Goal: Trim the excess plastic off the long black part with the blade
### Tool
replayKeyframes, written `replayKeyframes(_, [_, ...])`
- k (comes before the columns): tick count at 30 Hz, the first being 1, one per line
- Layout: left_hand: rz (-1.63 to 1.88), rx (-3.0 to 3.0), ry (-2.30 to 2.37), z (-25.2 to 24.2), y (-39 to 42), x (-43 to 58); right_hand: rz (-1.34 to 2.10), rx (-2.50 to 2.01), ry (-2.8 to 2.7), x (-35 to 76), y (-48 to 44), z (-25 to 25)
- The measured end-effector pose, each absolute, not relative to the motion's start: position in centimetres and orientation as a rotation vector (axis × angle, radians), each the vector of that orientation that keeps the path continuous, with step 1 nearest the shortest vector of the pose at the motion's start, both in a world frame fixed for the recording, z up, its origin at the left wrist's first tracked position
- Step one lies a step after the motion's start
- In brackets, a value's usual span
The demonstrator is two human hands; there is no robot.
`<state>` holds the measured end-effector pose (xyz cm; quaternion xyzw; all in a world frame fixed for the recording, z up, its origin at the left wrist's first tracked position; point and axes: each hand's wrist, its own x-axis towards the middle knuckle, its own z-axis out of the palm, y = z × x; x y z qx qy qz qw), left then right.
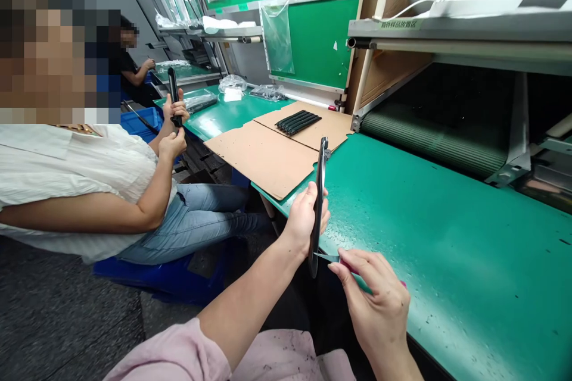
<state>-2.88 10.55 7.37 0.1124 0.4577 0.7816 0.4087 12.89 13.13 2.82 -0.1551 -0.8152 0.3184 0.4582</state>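
Two hands work over the edge of the green bench (447,250): the left hand (305,220) wraps around a long, curved black plastic part (319,208), held upright, while the right hand (370,303) pinches a small pink-handled blade (327,257), its tip at the part's edge. Several similar black parts (298,122) lie side by side on a cardboard sheet (286,146) beyond, near a seated co-worker (75,178).

black and pink over teal green
the black curved part (318,208) and pink-handled blade (342,262) sit above the dark-speckled teal bench mat (451,238); the sleeve (179,354) is pale pink, the cardboard sheet (263,158) tan, the co-worker's blouse (75,172) white with fine crinkled stripes, the jeans (192,226) faded blue.
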Motion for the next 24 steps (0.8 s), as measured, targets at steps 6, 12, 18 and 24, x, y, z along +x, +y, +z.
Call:
replayKeyframes(6, [1.893,0.284,1.128,7.5,10.1,-1.1,0.631,-0.448,-1.916,11.4,14.4,3.5])
replayKeyframes(12, [1.780,0.372,1.134,8.2,9.0,0.7,0.539,-0.499,-1.813,10.0,17.5,5.3])
replayKeyframes(18, [1.691,0.435,1.147,8.4,8.2,1.6,0.485,-0.528,-1.736,9.3,19.2,7.0])
replayKeyframes(24, [1.591,0.488,1.119,7.5,7.1,1.6,0.421,-0.653,-1.487,9.8,19.5,7.0])
